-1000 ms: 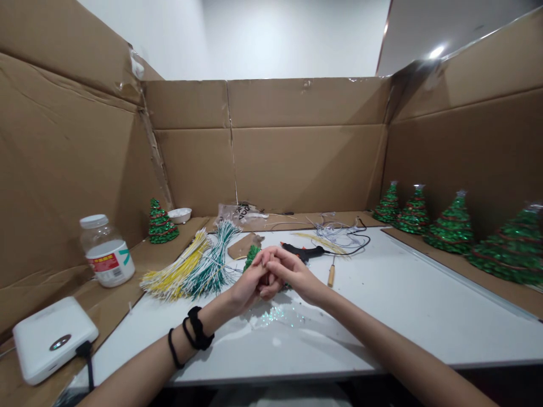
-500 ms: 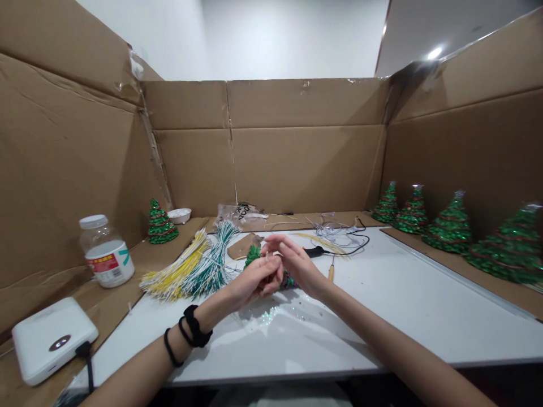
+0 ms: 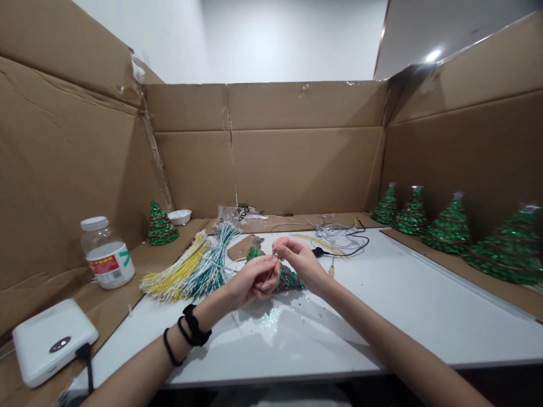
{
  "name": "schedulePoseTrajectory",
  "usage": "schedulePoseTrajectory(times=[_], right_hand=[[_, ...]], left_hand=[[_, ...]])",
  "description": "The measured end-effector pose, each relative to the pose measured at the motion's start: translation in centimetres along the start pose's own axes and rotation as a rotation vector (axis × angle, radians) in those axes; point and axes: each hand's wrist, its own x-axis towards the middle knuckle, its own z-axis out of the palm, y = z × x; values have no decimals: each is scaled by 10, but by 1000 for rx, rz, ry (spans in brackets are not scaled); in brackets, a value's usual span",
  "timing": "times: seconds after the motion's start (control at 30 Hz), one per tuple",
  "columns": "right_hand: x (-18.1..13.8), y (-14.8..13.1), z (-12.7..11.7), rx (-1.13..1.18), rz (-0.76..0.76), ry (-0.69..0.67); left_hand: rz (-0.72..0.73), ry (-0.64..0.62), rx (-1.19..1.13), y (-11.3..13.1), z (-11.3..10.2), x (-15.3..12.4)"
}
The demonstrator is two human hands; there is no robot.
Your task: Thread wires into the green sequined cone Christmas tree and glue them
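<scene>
Left hand [image 3: 259, 278]: fingers pinched on pale bit [image 3: 275, 255], before tree [image 3: 292, 280].
Right hand [image 3: 297, 260]: my fingers newly pinched beside it; two-handed work.

Rough, glittery tree [image 3: 292, 280]; smooth tabletop [image 3: 407, 305]

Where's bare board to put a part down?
Widest: the white board between the right arm, the wooden handle and the right-hand tree row. Smaller: between glitter and near edge. Crowded: left, yellow and green bundles; centre, hands and green tinsel; far side, tangled strands.
</scene>
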Motion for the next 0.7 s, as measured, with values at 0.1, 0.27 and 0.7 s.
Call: schedulePoseTrajectory(times=[0.1, 0.27, 0.7], right_hand=[[0, 0, 1, 2, 32, 18], [-1, 1, 5, -2, 9, 14], [-3, 6, 4, -58, -56, 119]], left_hand=[[65, 31, 55, -1, 1, 1], [104, 47, 94, -3, 2, 1], [114, 157, 250, -3, 6, 3]])
